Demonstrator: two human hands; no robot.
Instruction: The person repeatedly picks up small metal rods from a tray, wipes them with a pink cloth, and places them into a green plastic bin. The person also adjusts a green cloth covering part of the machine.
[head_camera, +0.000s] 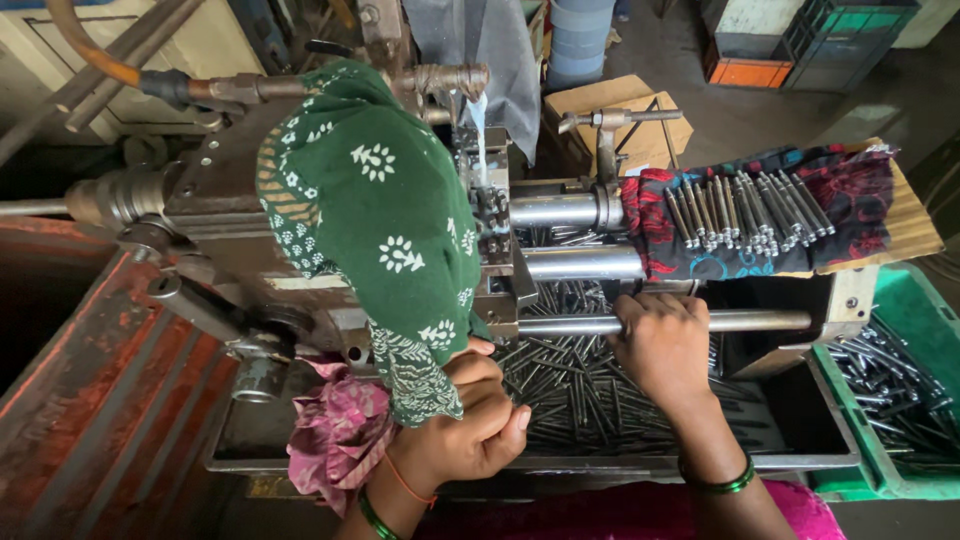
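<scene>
Workshop clutter fills the background: a grey concrete floor with stacked green and orange plastic crates (800, 45) at one o'clock and a brown cardboard box (625, 115) near twelve. At centre stands a worn, oily metal machine (215, 215), partly draped with a green cloth printed with white flowers (385, 215). A thin stream of pale coolant (478, 135) runs down at twelve o'clock, just right of the cloth.

The right hand (662, 345), at about four o'clock from the cloth, is clenched around a long horizontal steel bar (745, 321) on the machine's front. The left hand (475, 420), at six o'clock, is curled closed at the cloth's lower edge, touching it; what lies inside the fist cannot be told. A crumpled pink rag (340, 435) sits just left of that wrist.

Beneath both hands, a grey metal tray (800, 430) holds a heap of long dark steel pins (580, 400). At two o'clock, a red and black patterned cloth (850, 200) on a wooden board carries a neat row of headed steel pins (745, 212). A green plastic bin (905, 310) at four o'clock holds more.
</scene>
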